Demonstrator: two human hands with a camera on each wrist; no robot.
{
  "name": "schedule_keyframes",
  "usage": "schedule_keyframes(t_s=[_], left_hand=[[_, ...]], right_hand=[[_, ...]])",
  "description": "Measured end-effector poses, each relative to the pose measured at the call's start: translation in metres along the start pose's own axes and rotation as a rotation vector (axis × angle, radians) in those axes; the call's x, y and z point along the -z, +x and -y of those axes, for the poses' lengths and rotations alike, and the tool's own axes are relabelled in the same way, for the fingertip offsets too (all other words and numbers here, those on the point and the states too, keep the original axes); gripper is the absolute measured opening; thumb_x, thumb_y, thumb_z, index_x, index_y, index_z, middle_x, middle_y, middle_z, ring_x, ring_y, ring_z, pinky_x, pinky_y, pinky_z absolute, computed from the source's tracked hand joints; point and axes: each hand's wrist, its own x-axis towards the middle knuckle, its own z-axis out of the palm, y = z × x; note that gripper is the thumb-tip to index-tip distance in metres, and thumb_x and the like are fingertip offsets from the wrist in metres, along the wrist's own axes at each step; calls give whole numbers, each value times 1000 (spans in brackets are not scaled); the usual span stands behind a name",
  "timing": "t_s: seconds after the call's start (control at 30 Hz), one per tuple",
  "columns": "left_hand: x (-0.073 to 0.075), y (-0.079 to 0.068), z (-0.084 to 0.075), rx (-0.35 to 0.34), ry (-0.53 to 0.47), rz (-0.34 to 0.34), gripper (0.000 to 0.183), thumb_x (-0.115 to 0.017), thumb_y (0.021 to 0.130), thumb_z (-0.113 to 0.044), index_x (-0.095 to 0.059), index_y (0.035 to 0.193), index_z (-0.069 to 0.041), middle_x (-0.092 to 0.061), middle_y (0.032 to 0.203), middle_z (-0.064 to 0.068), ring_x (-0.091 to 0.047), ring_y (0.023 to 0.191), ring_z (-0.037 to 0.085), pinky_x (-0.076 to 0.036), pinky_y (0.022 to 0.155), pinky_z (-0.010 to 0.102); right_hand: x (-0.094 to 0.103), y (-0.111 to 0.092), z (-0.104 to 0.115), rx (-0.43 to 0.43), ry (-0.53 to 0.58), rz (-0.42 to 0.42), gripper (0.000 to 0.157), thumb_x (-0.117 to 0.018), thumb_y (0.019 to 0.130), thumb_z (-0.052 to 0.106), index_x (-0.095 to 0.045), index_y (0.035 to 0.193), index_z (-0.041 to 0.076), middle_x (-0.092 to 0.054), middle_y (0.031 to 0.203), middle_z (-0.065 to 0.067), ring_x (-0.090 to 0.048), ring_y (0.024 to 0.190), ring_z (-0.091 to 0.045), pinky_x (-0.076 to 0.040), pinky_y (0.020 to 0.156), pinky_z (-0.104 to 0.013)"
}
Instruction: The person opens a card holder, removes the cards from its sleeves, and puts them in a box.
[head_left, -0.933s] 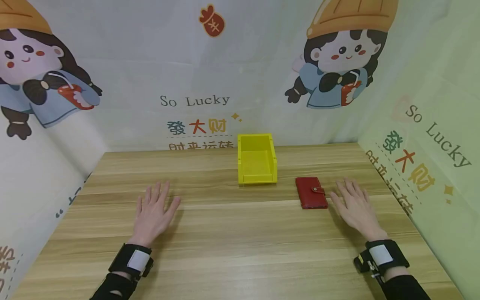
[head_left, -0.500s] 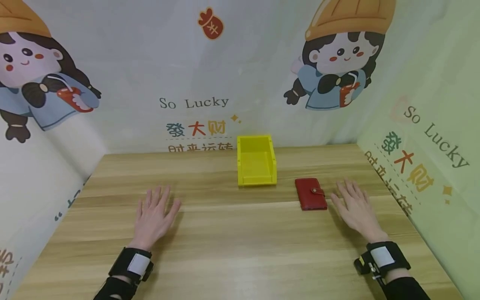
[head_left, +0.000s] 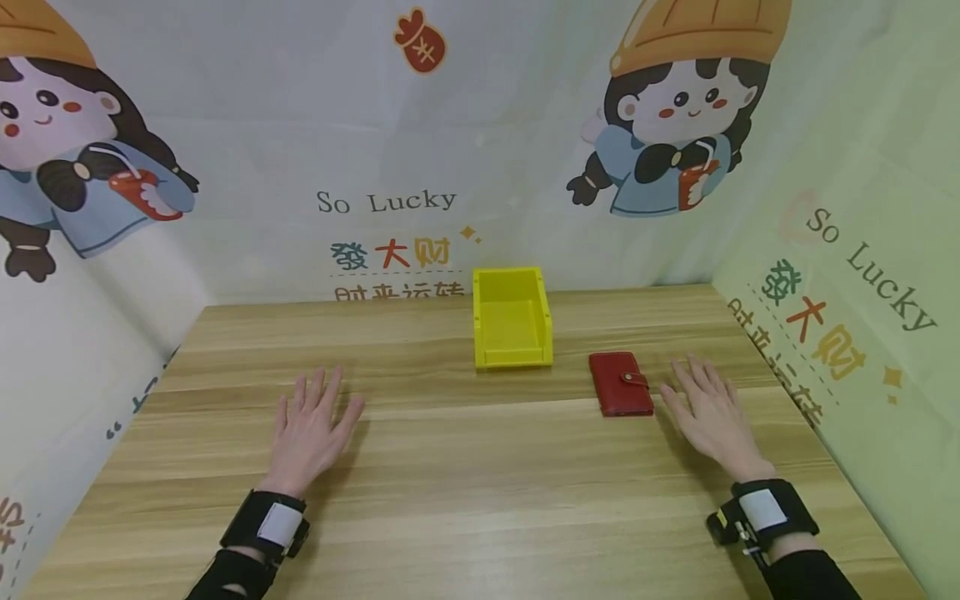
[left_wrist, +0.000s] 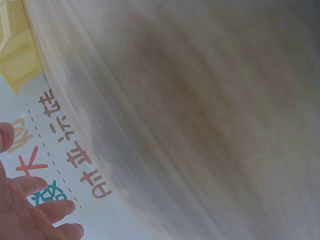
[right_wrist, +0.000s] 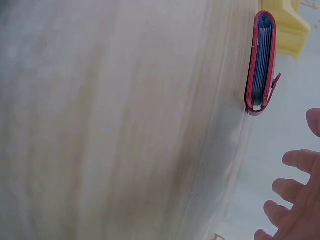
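Note:
A red card holder (head_left: 619,385) with a snap strap lies on the wooden table, right of centre. The right wrist view shows this card holder (right_wrist: 261,62) edge-on, with thin leaves between its covers. Just to its right is my right hand (head_left: 712,421), palm down with the fingers spread, apart from it and holding nothing. On the left side of the table my left hand (head_left: 307,442) has its fingers spread too, with nothing in it. A yellow open-fronted bin (head_left: 513,359) stands at the back, between the hands; nothing shows inside it.
The wooden table (head_left: 480,483) reaches back to a printed cloth wall (head_left: 270,167), with more cloth on both sides. Each wrist wears a black strap (head_left: 262,525) with a camera unit.
The head view has shifted very slightly. Both hands, the card holder and the bin keep their places on the table.

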Motion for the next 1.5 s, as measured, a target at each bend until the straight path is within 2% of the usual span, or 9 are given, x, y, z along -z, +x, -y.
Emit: schedule_keyframes(t_s=[0.2,0.33,0.57,0.77,0.87,1.03,1.3,1.5], left_hand=[[-2,-1,-6,-3,-13,17,77,-38,111,-55,-20,168,-6,-14,173,29,-4,160,53,-1,125,72],[-4,0,-16,-15,-42,40,79,-37,110,-56,-19,168,-5,-14,172,30,-4,159,54,-1,123,74],[-14,2,-44,-53,-97,75,77,-36,112,-54,-19,167,-4,-16,172,30,-5,160,53,-3,124,73],[-26,6,-69,-94,-135,64,74,-39,112,-49,-24,165,0,-22,171,29,-11,160,52,-6,126,71],[-33,8,-82,-123,-170,45,72,-43,112,-45,-28,163,4,-28,169,29,-19,159,50,-11,127,68],[-45,9,-103,-182,-267,25,68,-50,111,-38,-36,157,9,-38,163,32,-33,153,50,-22,126,64],[-58,9,-130,-204,-405,96,67,-51,111,-35,-34,158,10,-34,164,34,-32,154,50,-22,127,61],[-75,13,-144,-265,-433,88,69,-49,110,-40,-37,156,10,-40,160,35,-38,150,51,-27,125,61]], right_hand=[[2,-3,0,-5,5,-9,65,-40,113,40,-37,158,-7,-26,165,-37,-22,153,-59,-15,121,-75],[4,-4,3,2,21,-17,64,-39,113,39,-37,158,-7,-26,166,-36,-23,153,-58,-16,121,-75],[7,-9,6,-13,103,-15,63,-39,114,37,-39,155,-11,-28,164,-38,-25,153,-58,-18,121,-73],[8,-9,8,-55,199,5,62,-36,115,36,-42,153,-13,-32,161,-40,-31,148,-60,-23,120,-71],[9,-11,9,-78,250,-4,60,-37,115,35,-43,152,-13,-39,156,-40,-41,143,-59,-32,118,-69],[9,-12,9,-110,326,-45,54,-41,114,30,-50,146,-13,-55,144,-39,-59,125,-55,-46,106,-65],[7,-7,12,-147,383,-40,52,-42,113,27,-55,140,-16,-62,135,-38,-61,124,-54,-48,105,-63],[4,-4,13,-160,397,-13,52,-40,113,26,-54,140,-16,-63,132,-37,-62,123,-53,-49,105,-62]])
